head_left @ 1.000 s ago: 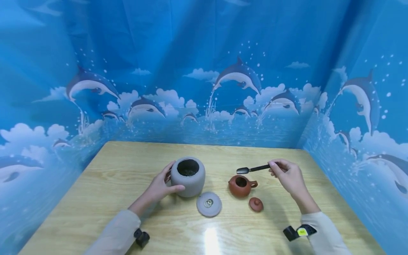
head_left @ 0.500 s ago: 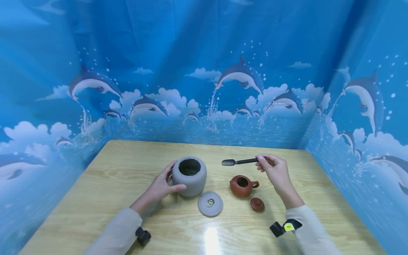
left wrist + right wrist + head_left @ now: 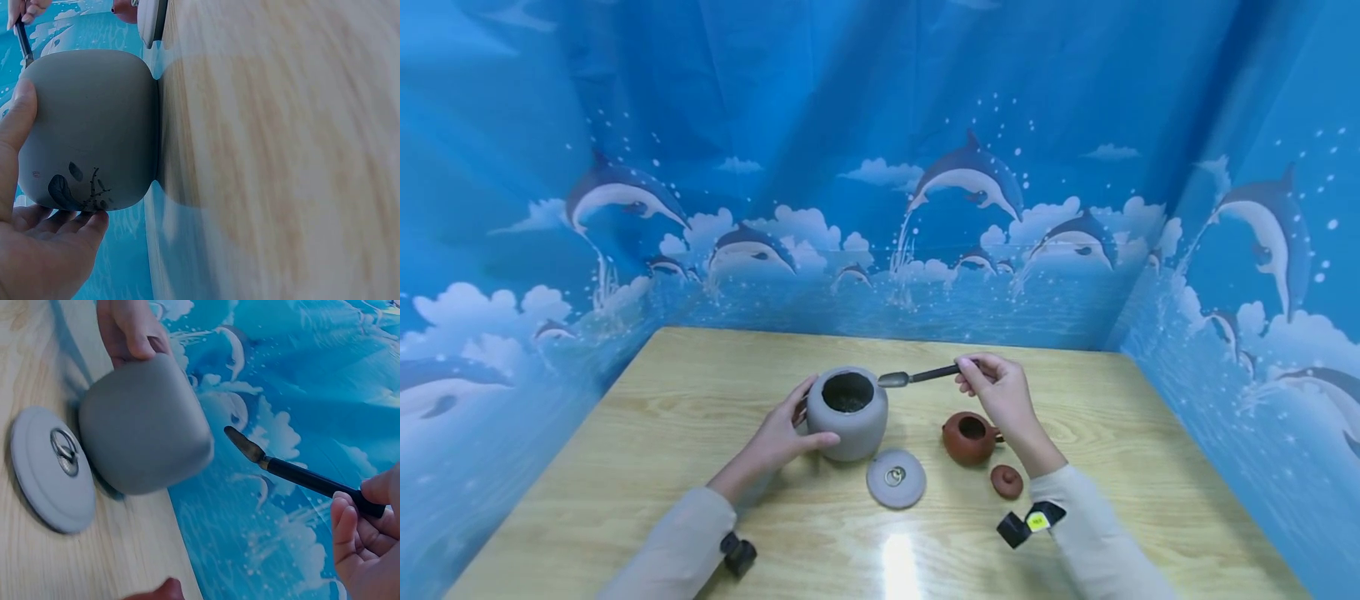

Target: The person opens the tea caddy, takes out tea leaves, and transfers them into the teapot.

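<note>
A grey, round-shouldered jar (image 3: 853, 433) stands uncovered on the table, dark inside. My left hand (image 3: 778, 437) grips it from the left side, thumb across the front; the left wrist view shows a dark plant motif on the jar (image 3: 87, 131). Between thumb and fingers, my right hand (image 3: 1000, 392) pinches the end of a small black-handled scoop (image 3: 925, 375). The scoop's metal head points left, level with the jar's mouth and right at its rim in the head view. In the right wrist view the scoop (image 3: 300, 475) is held up beside the jar (image 3: 144, 425).
The jar's grey lid (image 3: 897, 492), with a metal ring on top, lies in front of the jar. A reddish-brown teapot (image 3: 966, 446) without its lid stands to the right, its small lid (image 3: 1007, 482) near it. Dolphin-printed curtains (image 3: 880, 192) border the wooden table (image 3: 700, 375).
My right hand has carried the scoop leftward, from above the teapot to the jar's rim. My left hand keeps its grip on the jar, which has stayed in place.
</note>
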Demonstrator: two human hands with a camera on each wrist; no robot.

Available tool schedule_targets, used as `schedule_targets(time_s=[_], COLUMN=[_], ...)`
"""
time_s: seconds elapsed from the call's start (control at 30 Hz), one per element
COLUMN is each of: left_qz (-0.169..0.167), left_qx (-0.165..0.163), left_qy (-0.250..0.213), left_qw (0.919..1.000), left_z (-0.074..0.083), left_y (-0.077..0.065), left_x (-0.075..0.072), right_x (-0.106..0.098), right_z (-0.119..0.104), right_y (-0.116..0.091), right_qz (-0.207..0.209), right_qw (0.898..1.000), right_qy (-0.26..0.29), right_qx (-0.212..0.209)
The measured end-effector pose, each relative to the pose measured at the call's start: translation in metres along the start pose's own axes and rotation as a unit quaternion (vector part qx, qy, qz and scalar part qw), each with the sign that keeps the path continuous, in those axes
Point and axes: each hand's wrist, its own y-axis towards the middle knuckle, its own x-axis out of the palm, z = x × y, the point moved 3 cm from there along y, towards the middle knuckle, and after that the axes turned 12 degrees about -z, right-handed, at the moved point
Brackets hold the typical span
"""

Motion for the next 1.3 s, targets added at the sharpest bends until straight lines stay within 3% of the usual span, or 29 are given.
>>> schedule_targets(time_s=[0.3,0.57,0.8,1.0,1.1,1.3], left_qz=[-0.01,-0.009,-0.011,-0.01,-0.009,-0.009], left_qx=[0.008,0.01,0.008,0.012,0.018,0.026], left_qy=[-0.021,-0.022,-0.016,-0.01,-0.007,-0.006], left_qw=[0.9997,0.9997,0.9998,0.9998,0.9998,0.9996], left_z=[-0.002,-0.003,-0.002,-0.003,-0.002,0.001], left_y=[-0.001,-0.001,-0.001,-0.001,-0.001,-0.003], left_x=[0.0,0.0,0.0,0.0,0.0,0.0], right_x=[0.025,0.049,0.066,0.076,0.081,0.087], right_z=[-0.005,-0.018,-0.027,-0.039,-0.04,-0.038], right_y=[0.004,0.007,0.012,0.015,0.017,0.02], right_qz=[-0.026,-0.028,-0.025,-0.038,-0.056,-0.078], right_qw=[0.999,0.994,0.978,0.956,0.949,0.945], right_qy=[-0.031,-0.087,-0.178,-0.261,-0.28,-0.292], right_qx=[-0.017,-0.068,-0.106,-0.129,-0.132,-0.123])
